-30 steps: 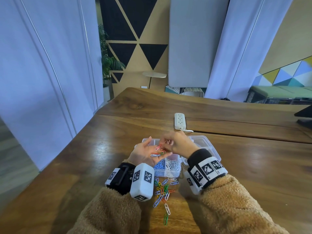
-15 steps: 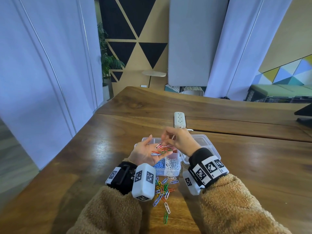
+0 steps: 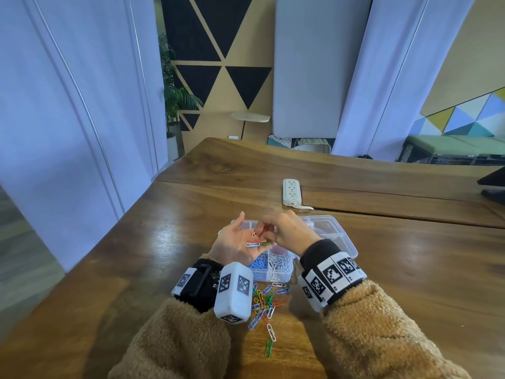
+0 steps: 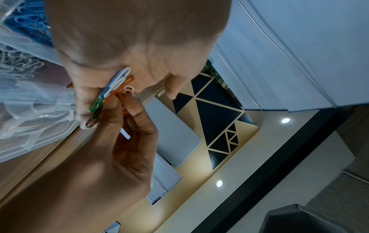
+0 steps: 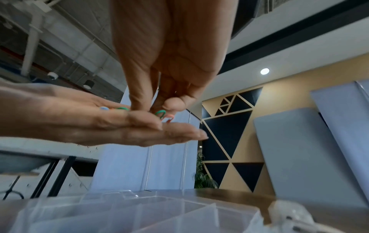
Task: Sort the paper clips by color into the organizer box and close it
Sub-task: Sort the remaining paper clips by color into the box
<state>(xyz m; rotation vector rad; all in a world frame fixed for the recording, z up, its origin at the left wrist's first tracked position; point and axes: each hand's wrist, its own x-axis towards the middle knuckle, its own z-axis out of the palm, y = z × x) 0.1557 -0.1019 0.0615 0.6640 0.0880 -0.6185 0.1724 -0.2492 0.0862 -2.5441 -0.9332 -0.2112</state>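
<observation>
My left hand (image 3: 238, 242) lies flat, palm up, cradling mixed clips (image 3: 257, 242) over the organizer box (image 3: 276, 269); my right hand (image 3: 287, 231), directly above, pinches one, its length along my fingers.

Pale panels (image 3: 68, 119) line the left side. Behind stands a tan wall with black triangles (image 3: 218, 64), a potted plant (image 3: 175, 102) before it and a small round shelf (image 3: 250, 116). A green sofa (image 3: 453, 144) sits far right under coloured triangles (image 3: 464, 116). Round ceiling lights (image 4: 286, 120) glow. The wooden counter (image 3: 382, 269) carries a white power strip (image 3: 291, 192).
</observation>
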